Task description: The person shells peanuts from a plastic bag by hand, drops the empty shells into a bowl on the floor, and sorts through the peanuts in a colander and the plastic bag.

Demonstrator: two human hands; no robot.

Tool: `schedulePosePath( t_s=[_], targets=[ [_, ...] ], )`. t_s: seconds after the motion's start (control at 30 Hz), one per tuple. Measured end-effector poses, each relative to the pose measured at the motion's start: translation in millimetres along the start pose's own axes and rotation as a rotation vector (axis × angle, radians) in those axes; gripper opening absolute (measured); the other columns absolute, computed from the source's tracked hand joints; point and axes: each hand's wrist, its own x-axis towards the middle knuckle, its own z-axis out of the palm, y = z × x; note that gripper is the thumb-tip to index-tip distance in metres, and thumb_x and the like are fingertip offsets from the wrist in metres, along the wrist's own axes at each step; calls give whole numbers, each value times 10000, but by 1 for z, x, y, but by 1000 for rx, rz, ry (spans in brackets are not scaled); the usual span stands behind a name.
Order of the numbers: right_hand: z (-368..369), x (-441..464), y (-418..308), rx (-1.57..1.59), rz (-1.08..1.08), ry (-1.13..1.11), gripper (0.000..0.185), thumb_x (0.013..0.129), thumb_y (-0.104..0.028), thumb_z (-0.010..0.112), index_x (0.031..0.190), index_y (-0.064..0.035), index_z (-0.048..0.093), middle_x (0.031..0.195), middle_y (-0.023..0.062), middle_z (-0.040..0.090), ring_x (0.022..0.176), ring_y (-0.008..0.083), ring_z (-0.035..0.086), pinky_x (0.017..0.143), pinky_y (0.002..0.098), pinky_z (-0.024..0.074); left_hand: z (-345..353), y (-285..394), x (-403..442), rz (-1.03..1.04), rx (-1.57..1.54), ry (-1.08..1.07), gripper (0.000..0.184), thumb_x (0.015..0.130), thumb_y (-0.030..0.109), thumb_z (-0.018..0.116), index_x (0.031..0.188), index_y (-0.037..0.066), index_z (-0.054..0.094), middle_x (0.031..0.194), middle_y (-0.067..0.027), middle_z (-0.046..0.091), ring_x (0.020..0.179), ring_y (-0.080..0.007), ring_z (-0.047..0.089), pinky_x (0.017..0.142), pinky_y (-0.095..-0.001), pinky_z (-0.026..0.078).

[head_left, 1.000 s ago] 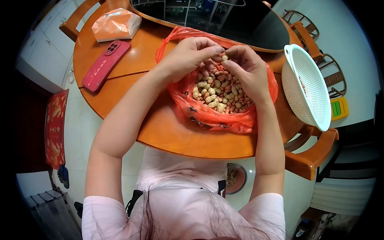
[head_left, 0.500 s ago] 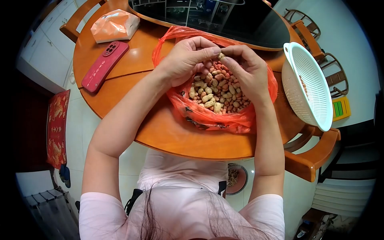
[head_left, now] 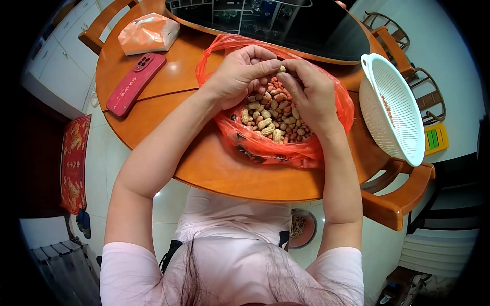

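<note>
A peanut (head_left: 282, 69) is pinched between the fingertips of both hands, above an open red plastic bag (head_left: 275, 154). My left hand (head_left: 244, 73) comes in from the left with its thumb and fingers closed at the nut. From the other side, my right hand (head_left: 310, 87) grips the same nut with thumb and forefinger. Peanuts in their shells (head_left: 266, 124) lie in the bag, mixed with loose reddish kernels (head_left: 279, 96). The fingers partly hide the peanut.
A white colander (head_left: 393, 109) with some kernels inside stands at the table's right. A red phone (head_left: 136, 84) and an orange tissue pack (head_left: 148, 34) lie at the left. Behind the bag is a dark glass turntable (head_left: 275, 25). A bowl holding shells (head_left: 297, 226) sits on the floor.
My right hand has shifted slightly left and its fingers have drawn closer to the left fingertips. Both hands stay at the peanut over the bag.
</note>
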Motion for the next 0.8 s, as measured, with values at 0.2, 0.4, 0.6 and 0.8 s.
schedulePosePath(
  t_s=[0.2,0.4,0.6,0.8],
  targets=[
    [1,2,-7,-122,-107,45,130,802,-102,663,811,-25,560,695,109,554,609,266,559,545,347,445,1,-1,0,-34,10,-65,363,939,371,517,1088,40,525,817,-1,577,636,-46,521,552,-198,438],
    [4,1,-7,-129,-140,93,109,788,-74,649,767,-27,553,665,104,545,575,258,553,515,346,432,2,4,-2,-68,42,-85,477,942,447,475,1108,2,519,802,-3,575,623,-42,510,519,-185,410],
    [5,1,-9,-105,-143,101,86,787,-68,649,774,-26,575,687,101,562,594,257,567,522,343,440,2,5,-1,-113,63,-120,356,922,396,541,1033,58,550,805,11,577,623,-33,508,511,-176,400],
    [6,-2,-1,78,-28,58,58,836,-65,623,866,-21,602,748,76,594,677,190,593,602,288,465,-1,0,-2,-67,-56,-112,139,923,225,574,949,94,536,835,9,591,679,-46,565,605,-204,503]
  ],
)
